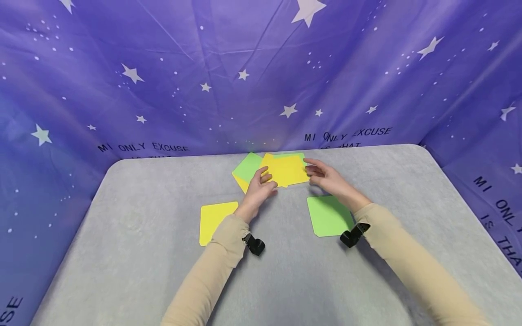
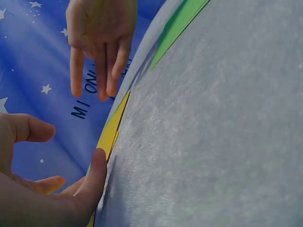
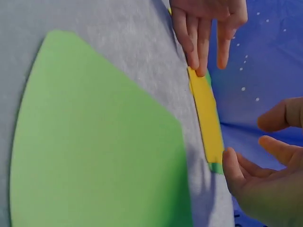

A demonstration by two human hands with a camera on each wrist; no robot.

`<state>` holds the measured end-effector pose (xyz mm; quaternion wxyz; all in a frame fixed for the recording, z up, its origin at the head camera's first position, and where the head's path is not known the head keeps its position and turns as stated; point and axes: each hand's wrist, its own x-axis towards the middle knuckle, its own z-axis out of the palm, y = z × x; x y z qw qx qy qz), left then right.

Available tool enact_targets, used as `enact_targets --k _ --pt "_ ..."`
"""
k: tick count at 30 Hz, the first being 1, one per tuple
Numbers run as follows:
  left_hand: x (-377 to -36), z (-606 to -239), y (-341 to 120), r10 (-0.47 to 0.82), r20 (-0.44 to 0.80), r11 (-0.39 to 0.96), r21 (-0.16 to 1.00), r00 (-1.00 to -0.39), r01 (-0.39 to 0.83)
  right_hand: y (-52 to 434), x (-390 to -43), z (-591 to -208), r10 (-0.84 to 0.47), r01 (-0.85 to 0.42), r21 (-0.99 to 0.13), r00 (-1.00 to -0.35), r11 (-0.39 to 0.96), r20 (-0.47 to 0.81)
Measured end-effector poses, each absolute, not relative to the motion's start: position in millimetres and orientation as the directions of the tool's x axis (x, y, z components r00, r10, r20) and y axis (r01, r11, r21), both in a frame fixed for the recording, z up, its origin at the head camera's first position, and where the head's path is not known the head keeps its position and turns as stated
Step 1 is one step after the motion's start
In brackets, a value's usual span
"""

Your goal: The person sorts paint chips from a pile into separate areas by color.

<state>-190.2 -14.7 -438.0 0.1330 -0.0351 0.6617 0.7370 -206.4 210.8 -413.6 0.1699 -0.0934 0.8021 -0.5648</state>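
At the far edge of the table, a yellow card (image 1: 287, 170) lies on top of overlapping cards. Parts of a green card (image 1: 248, 166) and a yellow corner show out on its left, and a green strip shows behind it. My left hand (image 1: 258, 191) is at the pile's left side, fingers spread and loosely bent, fingertips close to the top card. On the other side, my right hand (image 1: 331, 181) has its fingertips right at the top card's right edge. Neither hand grips a card. In the right wrist view, the left hand (image 3: 210, 28) overlaps the pile's far end.
A separate yellow card (image 1: 212, 222) lies at the left, partly behind my left sleeve. Another green card (image 1: 328, 215) lies below my right hand. The grey table (image 1: 285, 280) meets a purple star-patterned curtain (image 1: 228, 108) at the back.
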Motion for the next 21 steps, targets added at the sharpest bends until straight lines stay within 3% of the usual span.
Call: enact_targets --k 5,13,21 --pt "-186.7 -437.3 -13.9 0.185 -0.214 -0.128 0.962 -0.959 -0.240 211.8 -206.4 -423.2 -0.350 0.057 -0.948 -0.921 0.312 -0.171" --pt "-186.3 -447.3 -15.4 0.140 -0.211 -0.194 0.952 -0.968 -0.235 214.0 -204.7 -422.8 -0.348 0.210 -0.975 -0.911 0.076 -0.223" --pt "-179.6 -447.4 -16.5 0.123 -0.203 -0.169 0.960 -0.971 -0.222 216.4 -192.8 -418.7 -0.356 0.283 -0.959 -0.898 -0.014 -0.259"
